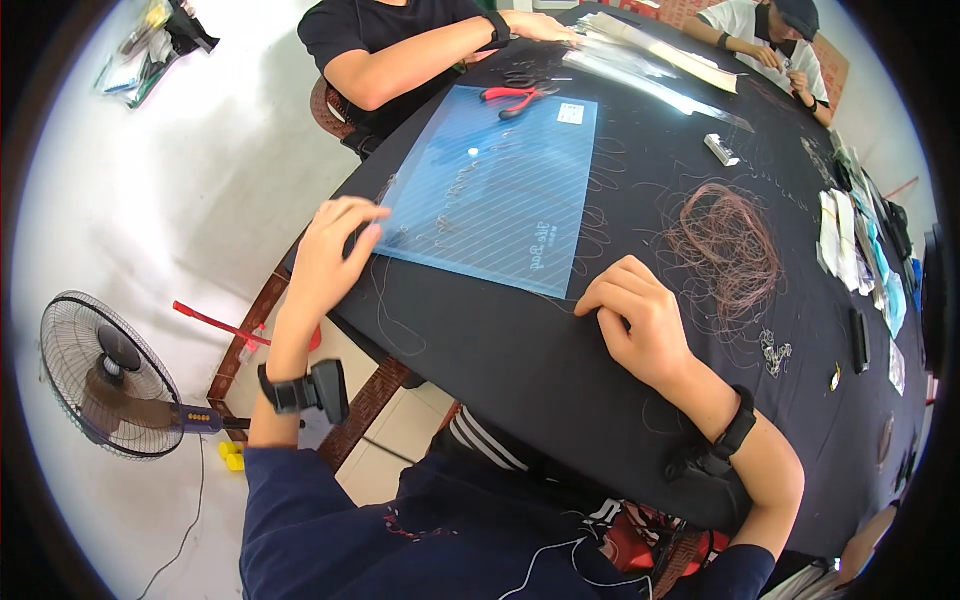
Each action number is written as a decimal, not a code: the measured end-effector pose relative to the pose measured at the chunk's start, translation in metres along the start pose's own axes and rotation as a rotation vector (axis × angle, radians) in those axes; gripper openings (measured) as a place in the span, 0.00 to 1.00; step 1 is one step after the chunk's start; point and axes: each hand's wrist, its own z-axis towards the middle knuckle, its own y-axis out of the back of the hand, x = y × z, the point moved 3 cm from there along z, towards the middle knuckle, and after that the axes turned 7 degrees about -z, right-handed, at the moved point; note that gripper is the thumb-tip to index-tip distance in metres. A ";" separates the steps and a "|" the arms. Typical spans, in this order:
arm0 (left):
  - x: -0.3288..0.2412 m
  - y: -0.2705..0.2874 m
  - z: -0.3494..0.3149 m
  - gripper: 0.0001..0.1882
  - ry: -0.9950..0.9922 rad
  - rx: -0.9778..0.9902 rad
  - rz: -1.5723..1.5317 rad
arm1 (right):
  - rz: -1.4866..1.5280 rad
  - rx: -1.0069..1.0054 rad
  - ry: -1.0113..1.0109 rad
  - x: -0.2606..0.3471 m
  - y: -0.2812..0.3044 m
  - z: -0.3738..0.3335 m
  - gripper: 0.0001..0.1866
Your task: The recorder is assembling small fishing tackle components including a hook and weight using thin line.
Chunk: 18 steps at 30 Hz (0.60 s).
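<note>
A blue translucent file bag (480, 215) lies flat on the black-covered table in front of me. Small dark hooks (458, 190) with thin strands are laid in a row on it, beside a small white round piece (473, 152). My left hand (335, 250) hovers at the bag's left edge, fingers stretched and thumb apart, with nothing visible in it. Loose thin strands hang over that edge. My right hand (640, 320) is by the bag's near right corner, fingers curled and pinched; a fine strand (548, 296) runs to its fingertips. Whatever lies inside that pinch is mostly hidden.
Red-handled pliers (515, 98) lie at the bag's far edge. A tangled bundle of brownish line (725, 250) and a small pile of metal hooks (773, 353) are to the right. Two people work at the far side. A fan (115, 375) stands at left.
</note>
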 end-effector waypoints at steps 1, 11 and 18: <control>0.011 -0.005 0.005 0.09 0.002 -0.002 0.004 | 0.002 0.004 -0.001 0.001 0.000 0.000 0.06; 0.041 -0.026 0.017 0.14 0.067 0.044 0.167 | 0.009 0.006 0.002 -0.003 -0.002 -0.001 0.07; 0.053 -0.021 0.015 0.14 0.120 0.009 0.183 | 0.003 0.028 -0.003 -0.003 -0.002 -0.001 0.07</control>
